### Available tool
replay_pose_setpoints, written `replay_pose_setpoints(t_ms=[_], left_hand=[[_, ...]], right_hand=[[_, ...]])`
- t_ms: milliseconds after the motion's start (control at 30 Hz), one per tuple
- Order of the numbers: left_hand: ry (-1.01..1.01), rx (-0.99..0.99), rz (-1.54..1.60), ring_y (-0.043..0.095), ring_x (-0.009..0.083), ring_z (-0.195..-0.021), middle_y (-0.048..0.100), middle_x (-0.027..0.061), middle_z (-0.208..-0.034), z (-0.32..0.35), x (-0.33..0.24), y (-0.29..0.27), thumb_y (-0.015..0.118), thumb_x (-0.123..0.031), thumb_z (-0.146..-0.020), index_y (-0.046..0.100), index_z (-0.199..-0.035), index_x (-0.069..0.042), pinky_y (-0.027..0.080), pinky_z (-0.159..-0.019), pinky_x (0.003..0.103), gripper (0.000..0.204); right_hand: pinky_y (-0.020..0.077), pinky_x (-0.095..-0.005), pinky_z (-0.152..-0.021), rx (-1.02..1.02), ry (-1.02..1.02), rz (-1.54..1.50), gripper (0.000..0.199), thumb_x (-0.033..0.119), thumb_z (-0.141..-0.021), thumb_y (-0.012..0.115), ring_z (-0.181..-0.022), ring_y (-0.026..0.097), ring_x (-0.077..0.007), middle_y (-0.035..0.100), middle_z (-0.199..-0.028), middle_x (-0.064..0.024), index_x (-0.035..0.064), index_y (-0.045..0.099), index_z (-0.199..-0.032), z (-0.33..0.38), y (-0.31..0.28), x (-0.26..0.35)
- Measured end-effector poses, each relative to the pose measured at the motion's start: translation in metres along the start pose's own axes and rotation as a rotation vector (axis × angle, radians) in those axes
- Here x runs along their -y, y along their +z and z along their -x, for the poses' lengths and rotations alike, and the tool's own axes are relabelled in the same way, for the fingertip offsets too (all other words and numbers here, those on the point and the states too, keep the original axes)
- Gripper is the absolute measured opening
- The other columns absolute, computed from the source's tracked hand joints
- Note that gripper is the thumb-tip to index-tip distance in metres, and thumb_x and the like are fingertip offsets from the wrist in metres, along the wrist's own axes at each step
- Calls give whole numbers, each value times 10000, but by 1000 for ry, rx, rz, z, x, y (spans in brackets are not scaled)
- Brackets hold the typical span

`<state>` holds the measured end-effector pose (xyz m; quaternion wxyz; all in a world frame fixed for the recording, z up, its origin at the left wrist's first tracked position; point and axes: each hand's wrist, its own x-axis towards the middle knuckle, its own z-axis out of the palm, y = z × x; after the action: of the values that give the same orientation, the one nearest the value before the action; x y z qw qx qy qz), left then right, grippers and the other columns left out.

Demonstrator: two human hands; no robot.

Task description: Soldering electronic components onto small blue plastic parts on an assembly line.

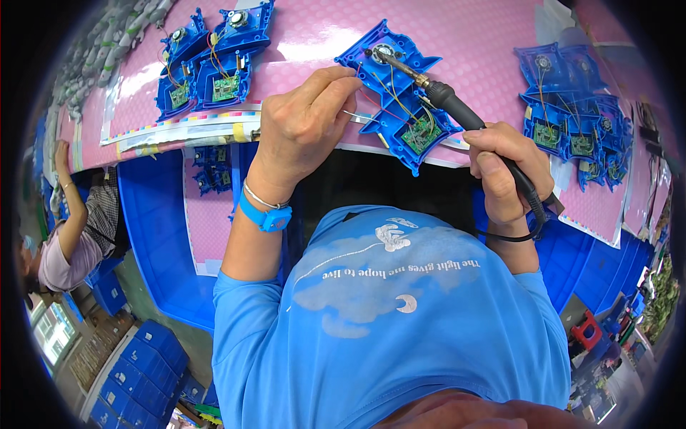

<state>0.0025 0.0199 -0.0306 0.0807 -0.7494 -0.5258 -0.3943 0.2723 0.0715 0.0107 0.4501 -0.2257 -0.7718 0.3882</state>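
Note:
My right hand [509, 168] is closed round the black handle of a soldering iron [457, 107]. The iron's metal tip reaches a round silver speaker [384, 53] in the upper part of an opened blue plastic housing [393, 96]. A green circuit board [420, 134] with thin coloured wires sits in the lower part. At the housing's left edge, my left hand [307, 111] has thumb and fingers pinched together. A thin silvery wire [359, 116] sticks out from under that hand; what lies between the fingertips is too small to see clearly.
Similar blue housings [214, 61] lie at the back left, and more [572, 107] are grouped at right on the pink-covered table [307, 36]. Blue bins [153, 236] stand below the table edge. At far left another person [68, 236] sits by the table.

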Motion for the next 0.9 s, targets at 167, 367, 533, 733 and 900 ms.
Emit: replay_pose_setpoints(t_ms=[167, 367, 533, 733, 900], left_hand=[[64, -62, -16, 721, 180, -707, 730, 61, -982, -5, -8, -12, 775, 14, -731, 743, -999, -54, 563, -562, 283, 278], [249, -3, -81, 702, 161, -682, 711, 60, -950, -20, -14, -11, 749, -38, -739, 760, -1020, -65, 539, -540, 269, 282], [230, 0, -103, 726, 182, -722, 720, 74, -964, -18, -3, 2, 756, -42, -746, 742, -1020, -57, 559, -560, 281, 274], [166, 32, -31, 735, 204, -745, 727, 81, -976, -15, 2, 9, 749, -23, -760, 711, -1023, -49, 578, -580, 295, 267], [156, 46, -10, 737, 204, -756, 725, 77, -985, -15, 3, 10, 756, -15, -748, 701, -1030, -51, 580, -583, 297, 290]], right_hand=[[478, -312, -541, -5, -5, -12, 199, 55, -838, 670, -604, 656, -213, 715, -763, -155, -56, 733, -990, 1, -5, 2], [478, -317, -540, 8, -19, -3, 192, 63, -836, 672, -596, 656, -219, 712, -754, -157, -57, 730, -975, 3, -10, -2], [480, -311, -530, 38, -28, 6, 203, 62, -829, 675, -595, 667, -218, 719, -756, -164, -54, 737, -983, 2, -8, -5], [417, -287, -527, 42, -9, 34, 276, 168, -903, 648, -565, 573, -152, 637, -693, -116, -77, 730, -1003, 2, -5, -6], [416, -284, -528, 45, 10, 38, 271, 152, -891, 641, -565, 574, -153, 641, -699, -122, -80, 729, -999, 0, -4, -5]])
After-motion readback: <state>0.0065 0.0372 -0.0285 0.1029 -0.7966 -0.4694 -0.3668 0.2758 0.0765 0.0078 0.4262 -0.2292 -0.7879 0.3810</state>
